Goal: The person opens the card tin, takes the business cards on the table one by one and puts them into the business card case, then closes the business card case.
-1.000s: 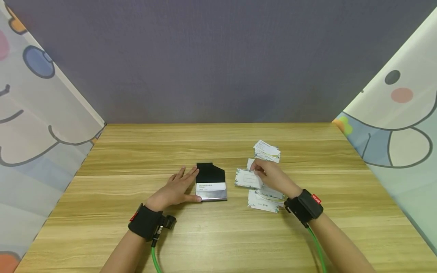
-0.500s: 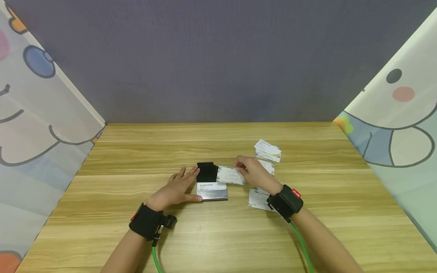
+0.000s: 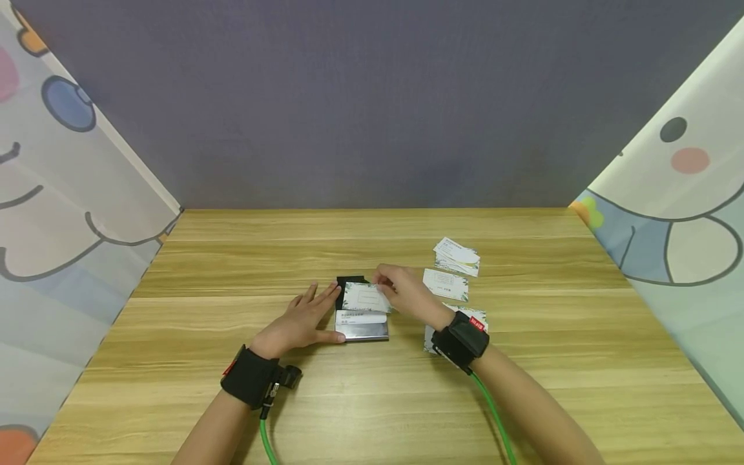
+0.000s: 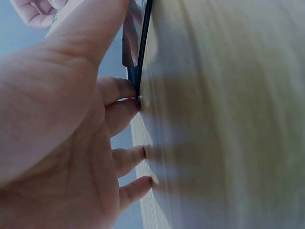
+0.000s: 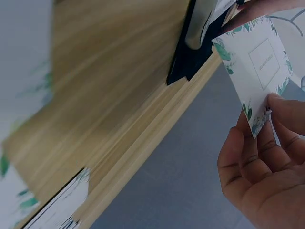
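In the head view a business card case [image 3: 366, 332] lies on the table, its black flap [image 3: 350, 280] laid back and a white card [image 3: 361, 318] showing in its silver pocket. My left hand [image 3: 295, 328] rests flat at its left side, fingers straight and spread, thumb and fingertips at its edge. Thumb and fingers of my right hand [image 3: 407, 297] pinch the right end of a leaf-bordered business card [image 3: 361, 297], held over the case's black part. The right wrist view shows that same business card [image 5: 259, 62] tilted, clear of the table.
Right of the case lie a single business card [image 3: 446, 284], a fanned stack of cards [image 3: 456, 257] behind it, and more cards [image 3: 429, 339] partly hidden under my right wrist. A grey panel [image 3: 372, 116] stands along the far edge of the wooden table [image 3: 261, 245].
My right hand has carried the pinched business card leftward from the loose cards to above the case. The left hand has stayed at the case's edge.
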A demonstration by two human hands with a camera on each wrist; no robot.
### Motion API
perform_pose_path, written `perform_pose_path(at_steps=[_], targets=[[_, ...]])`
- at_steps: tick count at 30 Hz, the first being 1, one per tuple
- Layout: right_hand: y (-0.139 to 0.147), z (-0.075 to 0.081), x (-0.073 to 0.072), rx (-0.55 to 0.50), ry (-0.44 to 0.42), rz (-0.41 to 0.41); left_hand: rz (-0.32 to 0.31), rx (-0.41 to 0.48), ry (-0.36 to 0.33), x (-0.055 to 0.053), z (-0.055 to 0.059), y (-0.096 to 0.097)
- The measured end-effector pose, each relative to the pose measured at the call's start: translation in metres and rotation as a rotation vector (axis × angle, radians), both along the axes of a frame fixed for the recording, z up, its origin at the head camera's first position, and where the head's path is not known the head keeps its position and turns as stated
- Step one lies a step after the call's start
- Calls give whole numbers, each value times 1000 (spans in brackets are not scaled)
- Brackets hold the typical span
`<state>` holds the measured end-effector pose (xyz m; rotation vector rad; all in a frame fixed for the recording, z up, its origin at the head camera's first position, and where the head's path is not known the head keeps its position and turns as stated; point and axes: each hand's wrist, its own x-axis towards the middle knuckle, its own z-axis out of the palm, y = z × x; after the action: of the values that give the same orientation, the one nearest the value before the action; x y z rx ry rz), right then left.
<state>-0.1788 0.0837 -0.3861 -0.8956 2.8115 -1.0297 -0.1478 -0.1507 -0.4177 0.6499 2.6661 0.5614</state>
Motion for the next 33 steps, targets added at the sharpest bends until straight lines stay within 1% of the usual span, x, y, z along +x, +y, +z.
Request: perform_pose_path(at_steps=[4,14,17,21,25,33], targets=[[-8,-1,-1,4,-2,6,2,-3,-3,0,1,0],[-15,-6,-2,12,-61,12,6,-10,-22,0,2,1],[-16,-8,-1,16,-60,21,3,-9,-19,0,2,1],[-18,-11,-1,29,-38,32,-1,-7,-10,0,1,0],[-19,-14,0,55,-26,46,1,-1,-10,0,1,0],[-19,-18,1,85,-61,64,1,-3,-18,1,2,0]])
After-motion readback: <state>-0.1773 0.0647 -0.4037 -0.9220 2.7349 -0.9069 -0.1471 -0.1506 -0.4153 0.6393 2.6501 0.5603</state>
